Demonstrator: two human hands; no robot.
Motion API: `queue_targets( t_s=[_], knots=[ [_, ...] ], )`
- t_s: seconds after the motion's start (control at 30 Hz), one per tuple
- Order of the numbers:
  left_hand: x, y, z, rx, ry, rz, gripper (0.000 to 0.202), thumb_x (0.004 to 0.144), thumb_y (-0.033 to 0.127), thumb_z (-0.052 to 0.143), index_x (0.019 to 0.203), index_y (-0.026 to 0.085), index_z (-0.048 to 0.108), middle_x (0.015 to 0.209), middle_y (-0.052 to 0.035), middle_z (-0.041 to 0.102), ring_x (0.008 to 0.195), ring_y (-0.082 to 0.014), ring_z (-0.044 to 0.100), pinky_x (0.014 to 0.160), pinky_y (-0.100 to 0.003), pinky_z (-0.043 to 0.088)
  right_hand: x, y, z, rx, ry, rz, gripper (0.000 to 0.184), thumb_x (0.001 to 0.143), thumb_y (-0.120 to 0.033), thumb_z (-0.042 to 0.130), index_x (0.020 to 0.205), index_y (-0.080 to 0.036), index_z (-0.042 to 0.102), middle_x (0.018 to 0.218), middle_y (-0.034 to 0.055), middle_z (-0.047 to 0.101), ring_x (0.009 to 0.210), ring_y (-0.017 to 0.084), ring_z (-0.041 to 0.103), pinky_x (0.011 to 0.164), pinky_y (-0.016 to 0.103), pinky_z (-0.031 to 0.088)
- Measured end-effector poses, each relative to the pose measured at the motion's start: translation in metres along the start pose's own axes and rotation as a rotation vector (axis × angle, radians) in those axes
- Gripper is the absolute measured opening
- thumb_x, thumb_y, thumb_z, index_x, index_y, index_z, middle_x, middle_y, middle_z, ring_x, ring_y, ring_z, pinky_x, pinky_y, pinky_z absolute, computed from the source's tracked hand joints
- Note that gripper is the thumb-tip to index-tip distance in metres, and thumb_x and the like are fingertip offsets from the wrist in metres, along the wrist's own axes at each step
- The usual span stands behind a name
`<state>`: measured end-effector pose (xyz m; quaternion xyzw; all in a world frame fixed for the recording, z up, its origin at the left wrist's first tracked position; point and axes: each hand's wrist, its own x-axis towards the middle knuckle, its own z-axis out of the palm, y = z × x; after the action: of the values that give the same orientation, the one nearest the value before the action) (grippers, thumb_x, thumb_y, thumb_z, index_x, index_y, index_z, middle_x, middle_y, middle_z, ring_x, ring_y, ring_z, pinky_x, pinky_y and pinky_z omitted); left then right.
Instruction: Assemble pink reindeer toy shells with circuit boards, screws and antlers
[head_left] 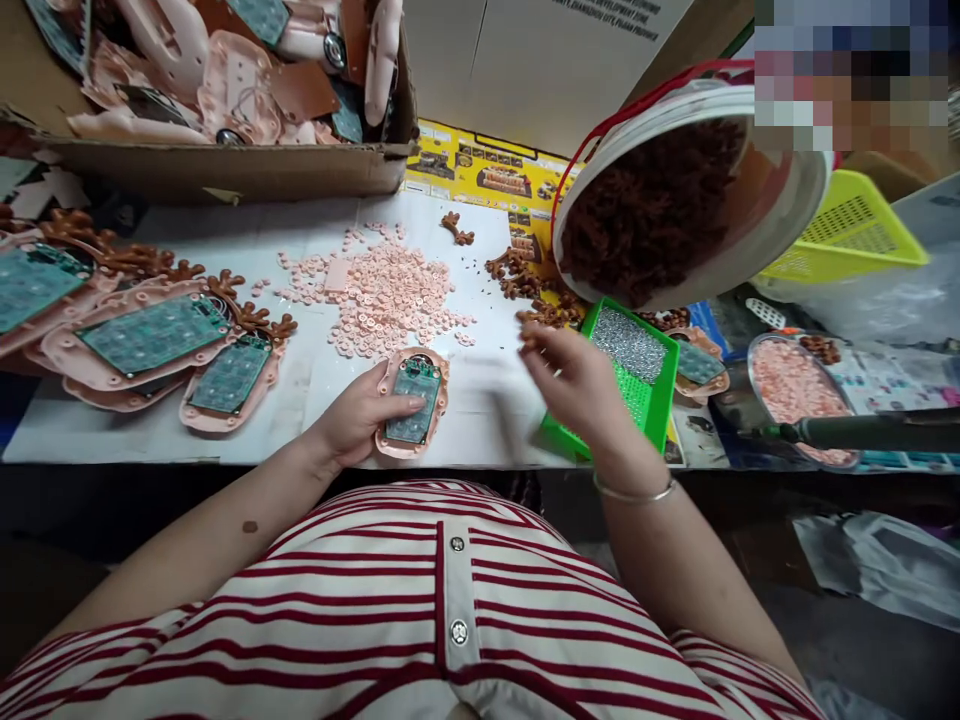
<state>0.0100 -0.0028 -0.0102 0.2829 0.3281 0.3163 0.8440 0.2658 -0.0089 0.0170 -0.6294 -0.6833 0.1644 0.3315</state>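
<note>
My left hand (356, 415) grips a pink plastic shell half (442, 385) by its left side, thumb lying across the green circuit board (409, 425) set inside it. The shell is just above the white work surface, near the front edge. To the right, my right hand (574, 375) is raised with fingers pinched at a brown antler-shaped plastic piece (529, 338), mostly covered by the fingertips. Just beyond it lies a loose pile of brown antler pieces (514, 275). Many small pink ring-like parts (390, 290) are heaped ahead of my left hand.
Finished-looking shells with boards (157, 330) lie at left. A cardboard box (225, 170) of shells stands behind them. A tilted white bucket (780, 230) holds brown pieces. Beside my right hand sits a green tray (664, 400) with small metal screws (626, 340). A bowl of pink parts (799, 385) is farther right.
</note>
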Motion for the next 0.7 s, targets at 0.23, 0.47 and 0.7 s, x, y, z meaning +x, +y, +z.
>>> queue_targets(
  t_s=[0.23,0.47,0.7],
  knots=[
    [-0.003,0.0,0.006,0.039,0.097,0.07,0.057,0.062,0.015,0.086,0.115,0.015,0.062,0.088,-0.007,0.074,0.075,-0.0205,0.071,0.069,-0.032,0.058,-0.042,-0.03,0.013,-0.365,-0.374,0.049,0.041,0.093,-0.04,0.066,0.126,-0.016,0.068,0.096,0.0138,0.077,0.083,0.027,0.072,0.071,0.039,0.055],
    [-0.005,-0.003,0.002,0.069,0.113,0.106,0.056,0.064,0.014,0.085,0.115,0.014,0.063,0.089,-0.0067,0.074,0.075,-0.0194,0.071,0.068,-0.032,0.059,-0.02,-0.005,-0.005,-0.365,-0.461,-0.189,0.045,0.096,-0.011,0.047,0.138,-0.008,0.061,0.139,0.0237,0.064,0.125,0.036,0.063,0.106,0.054,0.053],
    [-0.01,-0.006,0.005,0.074,0.191,0.102,0.062,0.059,0.014,0.088,0.114,0.012,0.062,0.086,-0.0067,0.074,0.076,-0.0217,0.072,0.069,-0.033,0.06,-0.024,-0.011,0.008,-0.426,-0.544,-0.183,0.044,0.095,-0.007,0.041,0.133,-0.009,0.063,0.133,0.0229,0.067,0.116,0.035,0.066,0.101,0.052,0.054]
  ],
)
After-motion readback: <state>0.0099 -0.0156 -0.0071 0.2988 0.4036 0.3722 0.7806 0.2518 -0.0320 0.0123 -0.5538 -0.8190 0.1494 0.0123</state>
